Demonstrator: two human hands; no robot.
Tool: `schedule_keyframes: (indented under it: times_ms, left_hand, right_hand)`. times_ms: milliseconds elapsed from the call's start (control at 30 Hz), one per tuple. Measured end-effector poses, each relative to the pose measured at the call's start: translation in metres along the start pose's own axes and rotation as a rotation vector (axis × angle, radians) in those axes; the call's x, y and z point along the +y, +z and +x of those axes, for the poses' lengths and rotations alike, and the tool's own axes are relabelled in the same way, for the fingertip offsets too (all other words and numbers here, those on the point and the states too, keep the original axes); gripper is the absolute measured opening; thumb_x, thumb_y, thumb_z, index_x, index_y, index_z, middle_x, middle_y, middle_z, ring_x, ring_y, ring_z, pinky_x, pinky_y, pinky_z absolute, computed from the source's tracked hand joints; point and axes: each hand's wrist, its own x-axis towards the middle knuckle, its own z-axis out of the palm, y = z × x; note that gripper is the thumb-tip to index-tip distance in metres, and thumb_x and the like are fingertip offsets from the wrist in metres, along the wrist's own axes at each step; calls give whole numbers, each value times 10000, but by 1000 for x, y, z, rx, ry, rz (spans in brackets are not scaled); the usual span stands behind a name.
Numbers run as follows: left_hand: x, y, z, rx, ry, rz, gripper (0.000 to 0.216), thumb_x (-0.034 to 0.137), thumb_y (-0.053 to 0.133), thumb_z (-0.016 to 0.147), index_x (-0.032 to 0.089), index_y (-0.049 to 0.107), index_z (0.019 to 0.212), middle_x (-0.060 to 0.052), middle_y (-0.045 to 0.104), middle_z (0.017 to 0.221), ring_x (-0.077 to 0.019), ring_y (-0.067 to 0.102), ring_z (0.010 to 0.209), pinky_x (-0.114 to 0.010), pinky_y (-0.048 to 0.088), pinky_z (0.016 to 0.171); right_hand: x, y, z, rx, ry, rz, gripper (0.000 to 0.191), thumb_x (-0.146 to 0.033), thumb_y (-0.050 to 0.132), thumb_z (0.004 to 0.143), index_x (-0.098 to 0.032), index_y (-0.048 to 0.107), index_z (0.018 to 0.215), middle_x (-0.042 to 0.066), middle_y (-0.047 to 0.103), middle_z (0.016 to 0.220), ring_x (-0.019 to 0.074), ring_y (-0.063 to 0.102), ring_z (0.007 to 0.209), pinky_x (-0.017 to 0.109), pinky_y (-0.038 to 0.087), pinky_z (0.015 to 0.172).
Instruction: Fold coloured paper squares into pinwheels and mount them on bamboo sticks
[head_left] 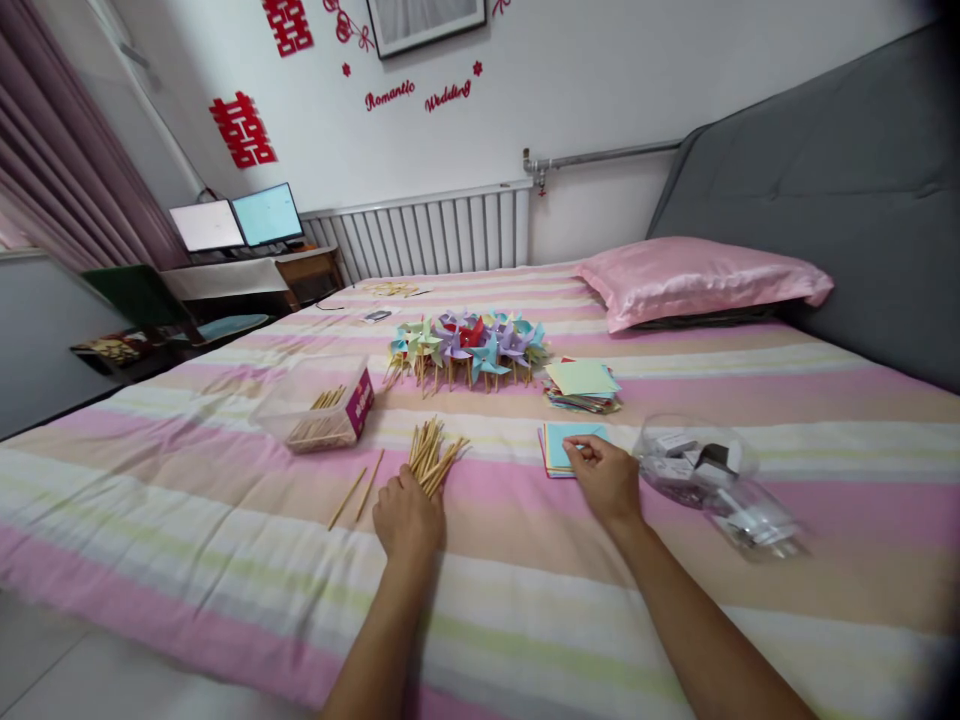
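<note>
My left hand [406,517] rests on the striped bedspread [225,470], its fingers closed round a bundle of thin wooden sticks [432,455] that fan out away from me. Two loose sticks [356,495] lie just to its left. My right hand [604,477] pinches the near edge of a small stack of coloured paper squares [561,443], a blue sheet on top. Beyond both hands stands a row of finished paper pinwheels [469,345] in several colours.
A clear plastic box [319,405] with more sticks and a magenta label lies at the left. A second paper stack [583,387] sits behind the first. A clear bag [712,475] of small parts lies at the right. A pink pillow [697,278] lies by the grey headboard.
</note>
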Motion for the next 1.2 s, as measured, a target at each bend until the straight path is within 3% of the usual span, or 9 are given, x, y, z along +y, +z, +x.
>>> schedule_keyframes:
  times_ms: [100, 200, 467, 633, 800, 900, 1033, 1200]
  left_hand:
    - [-2, 10, 6, 31, 30, 69, 472, 123, 341, 860, -9, 452, 1299, -247, 620, 1091, -327, 565, 1018, -401, 423, 797]
    - [-10, 14, 16, 16, -24, 64, 483, 55, 253, 858, -32, 462, 1285, -272, 610, 1094, -330, 580, 999, -405, 425, 785]
    - [-27, 1, 13, 82, -126, -16, 426, 164, 448, 812, 23, 518, 1208, -241, 623, 1055, -352, 571, 1000, -423, 407, 811]
    - [-35, -5, 11, 45, -80, -86, 474, 389, 571, 768, 99, 573, 1142, -203, 612, 1065, -345, 563, 1020, -418, 407, 849]
    - [-36, -5, 11, 40, -63, -169, 558, 486, 618, 708, 125, 605, 1132, -186, 620, 1051, -345, 565, 1006, -430, 409, 875]
    - [-36, -4, 13, 91, -49, -229, 455, 461, 571, 761, 134, 656, 1066, -187, 629, 1047, -348, 565, 995, -442, 415, 873]
    - [-37, 3, 23, 156, 44, -284, 338, 279, 448, 858, 156, 697, 1051, -174, 635, 1099, -318, 559, 1031, -437, 407, 900]
    - [-31, 13, 35, 117, 156, -261, 309, 256, 467, 854, 252, 727, 1020, -115, 624, 1148, -292, 508, 1117, -405, 388, 932]
  right_hand:
    - [0, 2, -1, -5, -8, 2, 304, -435, 579, 765, -181, 730, 834, 35, 662, 606, 178, 583, 547, 265, 422, 555]
    - [-1, 3, -2, -10, -13, -11, 312, -442, 587, 764, -174, 731, 834, 39, 662, 610, 177, 581, 544, 266, 424, 556]
    - [-2, 3, -6, -31, 10, -26, 313, -448, 606, 755, -174, 733, 838, 23, 639, 586, 162, 556, 518, 259, 416, 534]
    - [-2, 4, -7, -25, -19, -49, 324, -449, 601, 753, -171, 737, 848, 28, 648, 605, 163, 563, 531, 264, 425, 556]
    - [-1, 4, -7, -29, -39, -50, 357, -466, 589, 758, -156, 740, 849, 43, 651, 599, 166, 557, 518, 266, 420, 536]
    - [0, 4, -8, -30, -37, -47, 373, -480, 588, 758, -153, 740, 856, 51, 661, 616, 174, 571, 536, 267, 427, 539]
    - [-1, 4, -8, -32, -30, -56, 366, -482, 591, 757, -159, 740, 848, 44, 655, 598, 171, 564, 530, 266, 424, 539]
    - [-1, 4, -8, -27, -48, -59, 375, -483, 588, 757, -154, 743, 849, 58, 667, 611, 181, 572, 536, 271, 421, 535]
